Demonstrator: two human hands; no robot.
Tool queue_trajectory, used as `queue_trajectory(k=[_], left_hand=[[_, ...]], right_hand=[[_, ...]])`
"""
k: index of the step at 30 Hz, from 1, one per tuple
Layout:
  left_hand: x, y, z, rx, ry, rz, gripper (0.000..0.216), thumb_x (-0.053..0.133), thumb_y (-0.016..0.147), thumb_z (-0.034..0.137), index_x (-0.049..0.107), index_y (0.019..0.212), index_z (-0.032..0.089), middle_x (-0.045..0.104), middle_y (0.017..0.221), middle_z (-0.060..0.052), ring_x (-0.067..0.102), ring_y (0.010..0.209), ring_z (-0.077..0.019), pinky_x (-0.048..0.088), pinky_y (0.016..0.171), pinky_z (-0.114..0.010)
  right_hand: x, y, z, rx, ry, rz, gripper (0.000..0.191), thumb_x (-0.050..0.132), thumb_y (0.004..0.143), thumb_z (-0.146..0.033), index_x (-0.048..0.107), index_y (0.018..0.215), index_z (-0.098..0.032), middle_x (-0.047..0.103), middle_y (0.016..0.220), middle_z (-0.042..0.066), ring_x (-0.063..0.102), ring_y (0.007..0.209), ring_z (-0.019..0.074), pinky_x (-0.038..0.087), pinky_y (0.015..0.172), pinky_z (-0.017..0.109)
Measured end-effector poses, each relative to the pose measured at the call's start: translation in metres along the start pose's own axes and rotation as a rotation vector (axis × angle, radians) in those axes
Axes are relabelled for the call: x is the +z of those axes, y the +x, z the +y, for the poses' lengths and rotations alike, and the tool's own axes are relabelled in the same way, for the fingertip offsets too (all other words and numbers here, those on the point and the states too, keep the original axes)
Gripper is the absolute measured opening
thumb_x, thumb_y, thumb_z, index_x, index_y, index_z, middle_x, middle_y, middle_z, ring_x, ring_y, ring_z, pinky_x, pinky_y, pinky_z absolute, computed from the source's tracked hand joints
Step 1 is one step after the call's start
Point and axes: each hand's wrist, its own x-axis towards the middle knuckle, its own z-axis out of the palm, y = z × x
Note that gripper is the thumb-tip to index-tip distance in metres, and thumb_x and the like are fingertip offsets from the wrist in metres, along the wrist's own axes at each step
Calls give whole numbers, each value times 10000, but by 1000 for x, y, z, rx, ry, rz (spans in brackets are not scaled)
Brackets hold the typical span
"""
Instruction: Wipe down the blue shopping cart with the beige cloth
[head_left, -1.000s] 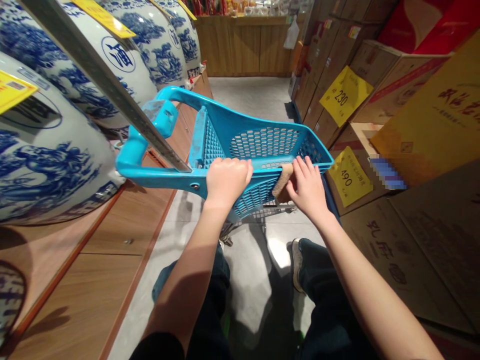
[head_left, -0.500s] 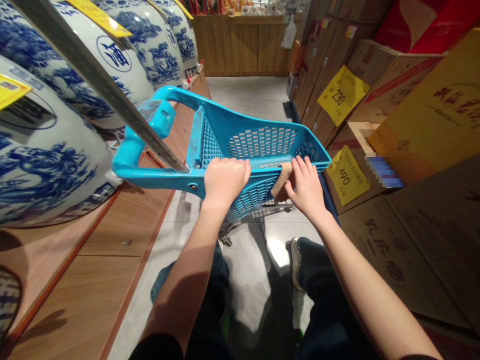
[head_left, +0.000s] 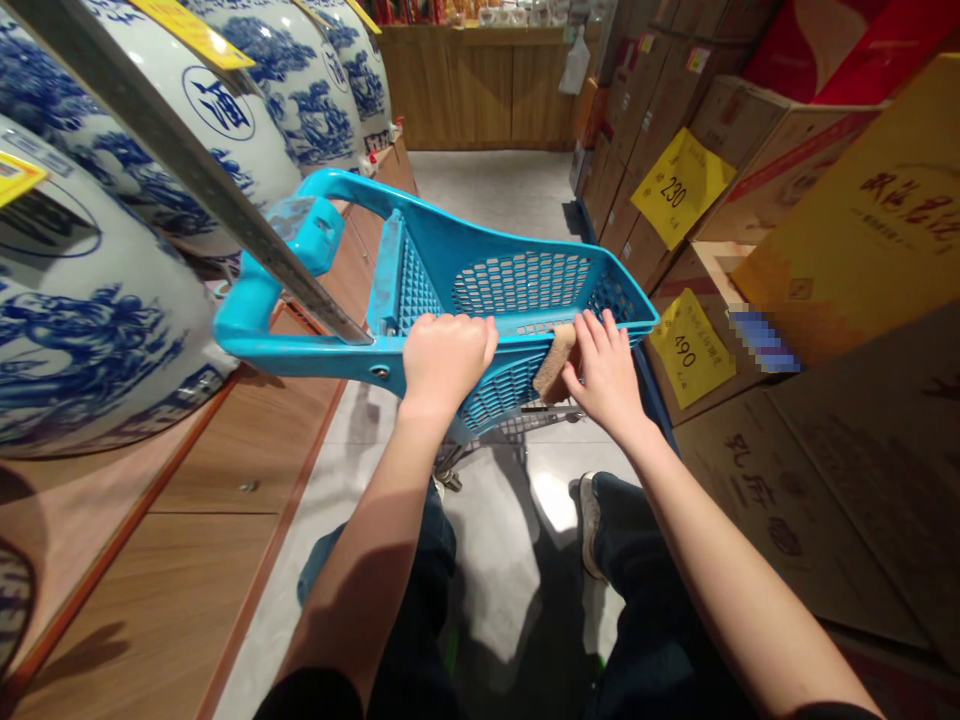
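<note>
The bright blue perforated plastic shopping basket (head_left: 517,290) needs my left hand (head_left: 444,358) clenched on its rim while my right hand (head_left: 606,372), fingers flat, rubs what looks like a tan cloth (head_left: 553,362) evenly.

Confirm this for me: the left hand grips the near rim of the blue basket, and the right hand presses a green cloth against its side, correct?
Not quite. In the head view the cloth under the right hand is brown, not green. The left hand does grip the near rim of the blue basket.

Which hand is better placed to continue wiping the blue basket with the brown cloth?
The right hand: its fingers already press the brown cloth against the blue basket rim. The left hand grips the near rim, apart from the cloth.
</note>
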Motion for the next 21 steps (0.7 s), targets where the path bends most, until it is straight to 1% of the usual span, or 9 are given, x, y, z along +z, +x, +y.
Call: queue_trajectory(k=[2,4,7,9,11,13,16,18,21], left_hand=[[0,0,0,1,0,2,531,405,1093,294,839,845,114,814,802,-194,791,786,-307,436,709,-391],[-1,0,0,0,0,-3,533,402,1093,294,841,847,117,815,803,-195,793,788,-308,439,712,-393],[-2,0,0,-2,-3,-21,547,382,1094,294,847,866,118,815,810,-205,793,795,-319,447,717,-408],[-2,0,0,1,-6,-17,561,364,1094,297,849,875,118,814,813,-210,787,786,-324,451,719,-419],[-2,0,0,7,-7,-3,569,354,1091,300,848,870,122,813,809,-209,778,772,-320,454,721,-422],[-2,0,0,8,-6,2,569,355,1088,298,847,861,125,812,804,-206,774,766,-313,452,723,-420],[-2,0,0,5,-1,-17,575,350,1090,297,848,863,121,809,807,-212,775,781,-320,443,723,-422],[-2,0,1,3,1,-30,581,345,1093,298,849,867,115,808,813,-220,777,791,-330,440,725,-427],[-2,0,1,-5,-12,-30,569,356,1093,298,847,878,108,811,826,-223,784,805,-340,443,731,-427]], right_hand=[[1,4,9,71,3,38,670,508,970,-274,488,1602,-51,465,1716,247,327,1653,454,286,1325,744],[5,4,8,88,25,70,677,512,957,-269,489,1592,-35,475,1699,268,322,1654,453,292,1324,739],[11,-2,-5,18,62,73,697,507,962,-267,453,1612,-19,455,1709,274,301,1667,436,312,1332,695],[10,-5,-13,-53,73,47,702,496,976,-267,431,1638,-44,440,1727,252,292,1675,420,312,1339,678],[8,-4,-13,-92,62,17,693,484,988,-265,428,1654,-85,448,1730,228,303,1674,406,293,1343,687],[5,0,-7,-65,37,8,672,475,993,-262,449,1646,-103,472,1716,220,330,1662,406,272,1339,715],[4,4,-1,21,17,29,651,484,987,-266,484,1615,-98,495,1696,227,363,1640,422,269,1321,749],[7,3,-4,38,20,46,658,497,979,-273,486,1601,-59,491,1690,250,355,1640,435,294,1317,732],[9,-3,-18,-16,34,53,671,488,985,-263,462,1611,-23,459,1709,259,326,1656,434,331,1323,674]])
